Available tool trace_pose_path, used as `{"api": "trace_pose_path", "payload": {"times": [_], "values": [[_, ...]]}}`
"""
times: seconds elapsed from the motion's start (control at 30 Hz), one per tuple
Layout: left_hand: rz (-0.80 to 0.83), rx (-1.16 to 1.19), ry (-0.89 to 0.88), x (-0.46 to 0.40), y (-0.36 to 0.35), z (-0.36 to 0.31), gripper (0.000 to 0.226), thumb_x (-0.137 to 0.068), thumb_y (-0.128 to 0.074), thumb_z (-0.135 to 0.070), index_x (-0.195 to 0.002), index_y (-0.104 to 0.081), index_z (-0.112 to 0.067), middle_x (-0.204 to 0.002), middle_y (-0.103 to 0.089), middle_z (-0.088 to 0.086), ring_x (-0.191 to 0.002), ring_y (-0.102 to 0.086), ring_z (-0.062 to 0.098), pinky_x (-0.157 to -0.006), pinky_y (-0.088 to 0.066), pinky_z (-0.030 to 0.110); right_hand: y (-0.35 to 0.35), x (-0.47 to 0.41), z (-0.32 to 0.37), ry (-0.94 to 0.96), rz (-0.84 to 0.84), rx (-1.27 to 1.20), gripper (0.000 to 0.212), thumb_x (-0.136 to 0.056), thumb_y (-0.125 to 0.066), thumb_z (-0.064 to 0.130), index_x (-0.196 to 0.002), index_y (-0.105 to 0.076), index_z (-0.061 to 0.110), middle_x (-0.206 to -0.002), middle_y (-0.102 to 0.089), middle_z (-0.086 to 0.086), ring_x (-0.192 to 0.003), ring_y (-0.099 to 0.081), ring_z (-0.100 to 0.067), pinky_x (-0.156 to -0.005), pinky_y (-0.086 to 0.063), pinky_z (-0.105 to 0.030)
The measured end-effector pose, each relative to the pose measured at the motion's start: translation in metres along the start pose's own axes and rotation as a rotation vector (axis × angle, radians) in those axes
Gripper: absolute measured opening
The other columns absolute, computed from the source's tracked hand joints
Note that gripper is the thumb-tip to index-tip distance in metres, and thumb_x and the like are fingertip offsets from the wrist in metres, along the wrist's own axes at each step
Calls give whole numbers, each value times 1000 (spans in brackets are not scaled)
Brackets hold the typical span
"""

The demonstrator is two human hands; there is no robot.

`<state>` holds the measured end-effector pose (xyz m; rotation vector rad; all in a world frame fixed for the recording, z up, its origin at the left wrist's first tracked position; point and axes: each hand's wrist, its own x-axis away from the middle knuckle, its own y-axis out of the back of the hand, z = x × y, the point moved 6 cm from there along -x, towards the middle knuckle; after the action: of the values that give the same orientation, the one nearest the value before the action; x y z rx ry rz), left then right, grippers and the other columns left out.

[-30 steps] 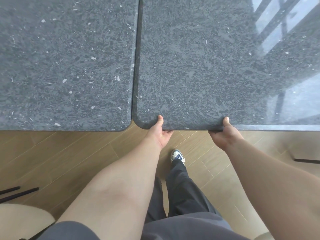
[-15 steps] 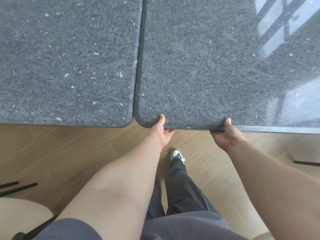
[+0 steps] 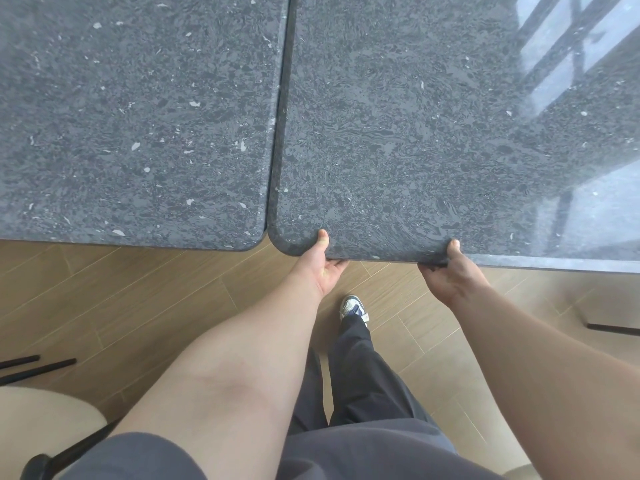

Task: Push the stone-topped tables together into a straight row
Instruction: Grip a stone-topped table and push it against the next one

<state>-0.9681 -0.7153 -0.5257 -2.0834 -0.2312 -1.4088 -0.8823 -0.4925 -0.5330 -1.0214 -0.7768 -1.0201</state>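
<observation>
Two dark grey speckled stone-topped tables fill the upper view. The left table [image 3: 138,116] and the right table [image 3: 415,133] stand side by side, with only a thin dark seam between them. The right table's near edge sits slightly closer to me than the left one's. My left hand [image 3: 323,265] grips the right table's near edge just right of its rounded corner, thumb on top, fingers underneath. My right hand [image 3: 445,271] grips the same edge further right in the same way.
Wood-plank floor lies below the tables. A cream chair seat [image 3: 45,424] with black legs stands at the lower left. A black bar [image 3: 613,328] rests on the floor at the right. My dark trousers and one shoe [image 3: 353,306] are under the edge.
The left table's near edge has shifted up in the view relative to the right table's, and the seam has drifted right. Both hands keep their grip on the right table.
</observation>
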Motion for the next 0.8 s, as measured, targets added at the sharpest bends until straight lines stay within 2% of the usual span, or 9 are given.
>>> {"api": "trace_pose_path", "payload": {"times": [0.13, 0.23, 0.37, 0.57, 0.7, 0.8], "values": [[-5, 3, 7, 2, -1, 0, 52, -96, -59, -29, -139, -42, -6, -124, -58, 19, -124, -55, 33, -99, -47, 47, -2, 3, 1, -13, 0, -2, 38, -101, -55, 30, -130, -51, 4, -122, -64, -16, -108, -66, -27, -98, -54, -41], [-9, 24, 11, 2, -2, 0, 50, -96, -60, -28, -138, -44, -5, -127, -59, 19, -119, -58, 32, -97, -49, 47, -3, 6, 1, -33, -8, -2, 38, -101, -55, 29, -129, -51, 3, -123, -63, -17, -109, -66, -28, -99, -53, -42], [-9, 54, 25, 1, -2, 1, 45, -97, -59, -26, -133, -46, -3, -127, -60, 20, -119, -58, 33, -104, -47, 49, -4, 6, 1, -49, -12, -13, 40, -102, -54, 30, -131, -51, 3, -125, -62, -17, -112, -64, -28, -100, -52, -41], [-16, 86, 58, 0, 0, 0, 43, -94, -64, -26, -129, -51, -5, -123, -64, 17, -111, -63, 31, -103, -48, 48, -1, 4, 0, -74, -3, -46, 38, -101, -55, 30, -129, -55, 4, -126, -65, -15, -116, -64, -28, -103, -51, -42], [-15, -105, 135, 7, 9, -2, 30, -96, -63, -21, -122, -55, -8, -117, -63, 14, -117, -56, 26, -113, -38, 47, 0, 4, -1, -52, -27, -47, 39, -100, -57, 30, -131, -55, 5, -127, -66, -14, -116, -65, -28, -103, -51, -44], [4, -197, 161, 10, 27, -13, 13, -97, -56, -2, -109, -58, -2, -112, -64, 15, -116, -59, 28, -109, -42, 45, 1, 3, -1, -32, -73, -36, 37, -99, -59, 30, -128, -58, 7, -128, -67, -11, -116, -66, -27, -102, -52, -43]]}}
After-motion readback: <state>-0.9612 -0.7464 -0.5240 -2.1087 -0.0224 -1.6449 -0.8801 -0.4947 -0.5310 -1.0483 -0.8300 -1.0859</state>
